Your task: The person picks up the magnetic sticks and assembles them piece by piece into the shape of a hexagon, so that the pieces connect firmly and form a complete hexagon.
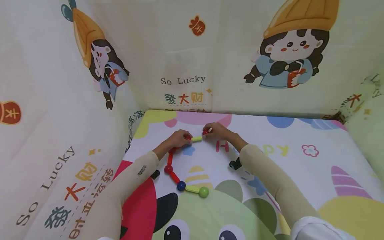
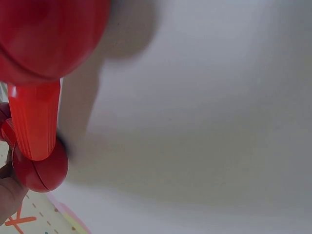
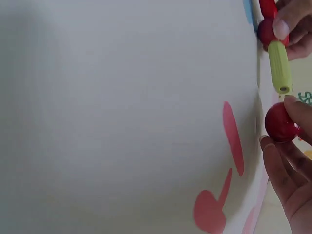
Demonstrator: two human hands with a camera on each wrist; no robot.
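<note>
My left hand grips a red ball of a toy ball-and-rod chain. From that ball a yellow-green rod points toward my right hand. Thumb and fingers of the right hand pinch a separate red ball, with a small gap between it and the rod's holed end. In the head view the chain bends toward me through a red rod, a red ball, another red rod, a blue ball, a yellow-green rod and a green ball.
The table wears a printed cover with cartoon shapes and letters. Behind it and on the left hang printed cloth walls. Small black objects show beside the left forearm and the right forearm.
</note>
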